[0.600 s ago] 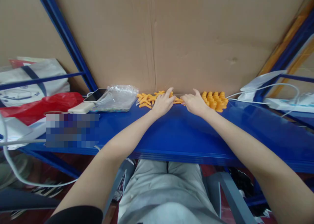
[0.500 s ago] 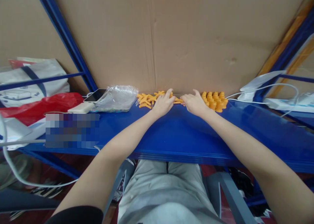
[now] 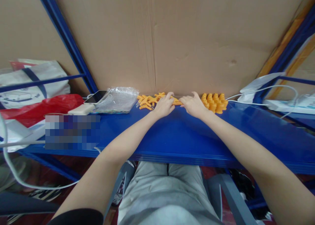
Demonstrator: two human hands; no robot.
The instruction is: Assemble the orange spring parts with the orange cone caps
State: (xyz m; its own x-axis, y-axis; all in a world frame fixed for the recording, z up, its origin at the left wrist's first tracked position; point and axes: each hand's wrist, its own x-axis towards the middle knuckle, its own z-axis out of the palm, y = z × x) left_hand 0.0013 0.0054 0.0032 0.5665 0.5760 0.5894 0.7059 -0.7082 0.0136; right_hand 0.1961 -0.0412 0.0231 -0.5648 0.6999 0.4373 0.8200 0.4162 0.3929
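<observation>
Both my arms reach to the back of a blue shelf (image 3: 177, 136), against a cardboard wall. My left hand (image 3: 164, 105) rests on a loose heap of flat orange star-shaped pieces (image 3: 147, 101). My right hand (image 3: 194, 104) lies just right of it, its fingers meeting the left hand over an orange piece (image 3: 176, 102) between them. Whether either hand grips that piece is hidden by the fingers. To the right of my right hand stands a tidy cluster of upright orange figures (image 3: 214, 101).
A clear plastic bag (image 3: 115, 99), a phone (image 3: 95, 96) and a white power bank (image 3: 81, 109) lie at left, beside a red bag (image 3: 41, 108). White cables and a power strip (image 3: 283, 104) sit at right. Blue rack posts (image 3: 66, 41) frame the cardboard.
Both hands have edged slightly closer together over the orange piece between them; the view has shifted a little. Nothing else moved.
</observation>
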